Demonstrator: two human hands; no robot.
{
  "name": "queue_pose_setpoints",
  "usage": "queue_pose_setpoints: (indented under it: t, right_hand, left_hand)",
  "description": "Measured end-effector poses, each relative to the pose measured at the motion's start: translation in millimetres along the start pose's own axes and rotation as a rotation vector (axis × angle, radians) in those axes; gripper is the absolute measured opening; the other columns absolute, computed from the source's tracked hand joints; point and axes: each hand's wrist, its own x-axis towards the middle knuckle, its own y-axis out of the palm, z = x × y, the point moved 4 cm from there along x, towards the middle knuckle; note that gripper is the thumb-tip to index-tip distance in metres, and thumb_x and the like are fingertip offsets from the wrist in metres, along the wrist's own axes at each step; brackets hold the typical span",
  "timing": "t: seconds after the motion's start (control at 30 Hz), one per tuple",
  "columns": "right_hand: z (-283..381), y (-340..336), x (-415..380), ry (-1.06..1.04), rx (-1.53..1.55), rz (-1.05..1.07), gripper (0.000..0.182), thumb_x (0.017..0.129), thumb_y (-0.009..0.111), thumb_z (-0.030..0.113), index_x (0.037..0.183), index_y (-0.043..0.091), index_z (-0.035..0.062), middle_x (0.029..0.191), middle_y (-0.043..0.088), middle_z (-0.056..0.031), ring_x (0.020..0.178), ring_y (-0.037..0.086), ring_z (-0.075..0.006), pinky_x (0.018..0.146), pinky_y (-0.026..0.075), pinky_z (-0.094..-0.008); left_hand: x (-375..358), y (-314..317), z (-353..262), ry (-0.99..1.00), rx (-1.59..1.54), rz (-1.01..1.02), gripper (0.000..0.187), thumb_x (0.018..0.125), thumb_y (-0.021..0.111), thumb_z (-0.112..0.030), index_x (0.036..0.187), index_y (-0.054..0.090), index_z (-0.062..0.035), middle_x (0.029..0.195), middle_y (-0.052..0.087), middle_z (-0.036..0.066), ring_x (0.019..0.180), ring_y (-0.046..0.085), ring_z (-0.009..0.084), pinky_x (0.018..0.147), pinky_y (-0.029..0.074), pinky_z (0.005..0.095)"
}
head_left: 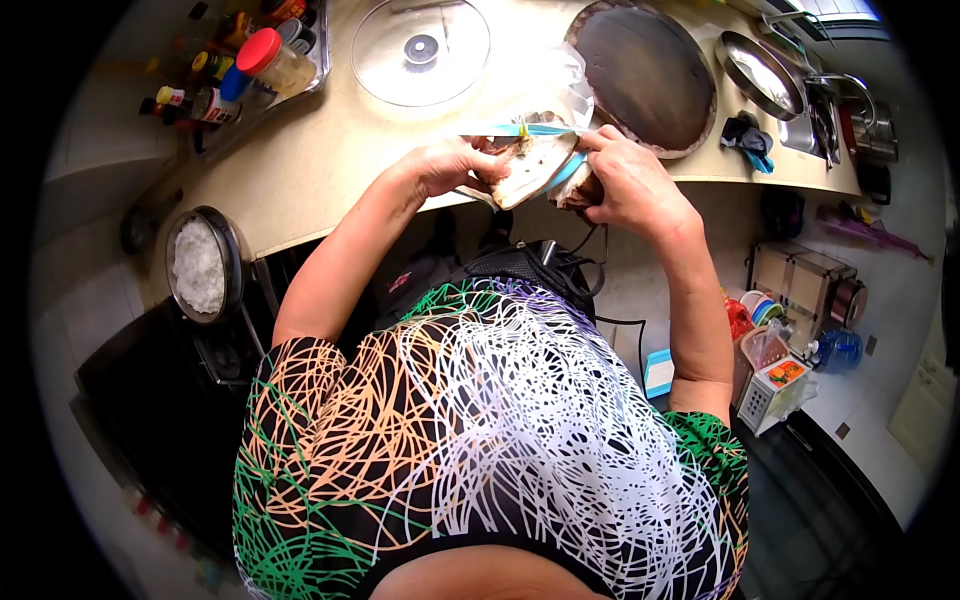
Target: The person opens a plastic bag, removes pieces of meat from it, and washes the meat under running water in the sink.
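At the counter's front edge, my left hand is closed on a flat, pale piece with brown edges; I cannot tell what it is. My right hand grips a clear plastic bag by its opening, beside a blue strip. Under the right fingers shows a dark brown and whitish lump, partly hidden by them. The bag's body spreads over the counter behind both hands, washed out by glare.
A glass lid lies left of the bag, a large round dark board right of it. Farther right are a frying pan and a dark cloth. Bottles crowd a tray at far left. A pan of white contents stands lower left.
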Motion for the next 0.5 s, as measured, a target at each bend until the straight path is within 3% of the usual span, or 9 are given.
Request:
queue_pose_setpoints:
  t: [0.13, 0.23, 0.3, 0.33, 0.4, 0.47, 0.5]
  right_hand:
    - [-0.3, 8.8, 2.7, -0.092, 0.061, -0.040, 0.029, 0.048, 0.072, 0.008, 0.068, 0.055, -0.0041, 0.098, 0.055, -0.0126, 0.095, 0.051, -0.0285, 0.082, 0.046, -0.0348]
    - [2.5, 9.6, 6.1, -0.094, 0.121, 0.002, 0.031, 0.048, 0.072, 0.009, 0.069, 0.056, -0.0054, 0.098, 0.056, -0.0134, 0.095, 0.053, -0.0294, 0.083, 0.046, -0.0349]
    - [-1.5, 16.0, 11.3, -0.013, 0.102, 0.177, 0.032, 0.049, 0.072, 0.010, 0.071, 0.057, -0.0064, 0.102, 0.056, -0.0145, 0.095, 0.054, -0.0300, 0.084, 0.046, -0.0347]
    - [-3.5, 18.3, 13.3, -0.013, 0.102, 0.177, 0.032, 0.049, 0.072, 0.010, 0.071, 0.057, -0.0064, 0.102, 0.056, -0.0145, 0.095, 0.054, -0.0300, 0.084, 0.046, -0.0347]
    - [-9.8, 25.3, 17.0, 0.014, 0.215, 0.162, 0.030, 0.050, 0.071, 0.011, 0.070, 0.057, -0.0065, 0.105, 0.057, -0.0152, 0.096, 0.055, -0.0295, 0.083, 0.046, -0.0332]
    - [-14.6, 28.4, 19.4, -0.013, 0.243, 0.143, 0.030, 0.051, 0.071, 0.012, 0.070, 0.057, -0.0067, 0.107, 0.056, -0.0151, 0.095, 0.055, -0.0295, 0.083, 0.046, -0.0333]
    - [-15.8, 28.0, 20.5, -0.039, 0.269, 0.123, 0.030, 0.051, 0.071, 0.012, 0.070, 0.057, -0.0068, 0.109, 0.056, -0.0149, 0.094, 0.055, -0.0294, 0.082, 0.046, -0.0334]
  left_hand:
    - [-9.4, -7.3, -3.0, 0.018, 0.091, -0.004, 0.052, 0.068, 0.071, -0.001, 0.116, 0.049, -0.0021, 0.092, 0.055, 0.004, 0.080, 0.057, 0.0144, 0.070, 0.049, 0.0295]
    - [-11.3, -3.7, -2.1, 0.091, 0.106, -0.022, 0.056, 0.065, 0.068, 0.001, 0.117, 0.048, -0.0016, 0.092, 0.055, 0.005, 0.076, 0.056, 0.0132, 0.066, 0.049, 0.0282]
    - [-14.1, 0.4, -4.0, 0.192, 0.133, -0.078, 0.056, 0.064, 0.068, 0.001, 0.117, 0.048, -0.0016, 0.089, 0.055, 0.005, 0.074, 0.056, 0.0132, 0.065, 0.048, 0.0277]
    - [-17.1, 2.1, -8.4, 0.293, 0.161, -0.132, 0.057, 0.063, 0.067, 0.001, 0.116, 0.047, -0.0017, 0.087, 0.055, 0.005, 0.072, 0.055, 0.0132, 0.063, 0.048, 0.0272]
    - [-20.5, 5.5, -13.4, 0.286, 0.223, -0.153, 0.059, 0.062, 0.068, 0.000, 0.117, 0.046, -0.0018, 0.084, 0.056, 0.004, 0.073, 0.055, 0.0137, 0.064, 0.048, 0.0270]
    - [-21.4, 7.2, -16.9, 0.342, 0.206, -0.139, 0.049, 0.064, 0.069, -0.003, 0.109, 0.051, -0.0017, 0.080, 0.056, 0.004, 0.072, 0.055, 0.0131, 0.062, 0.047, 0.0268]
    - [-7.1, -10.7, -1.5, 0.234, 0.269, -0.171, 0.032, 0.067, 0.068, -0.007, 0.097, 0.058, -0.0023, 0.078, 0.058, 0.003, 0.071, 0.055, 0.0116, 0.061, 0.047, 0.0255]
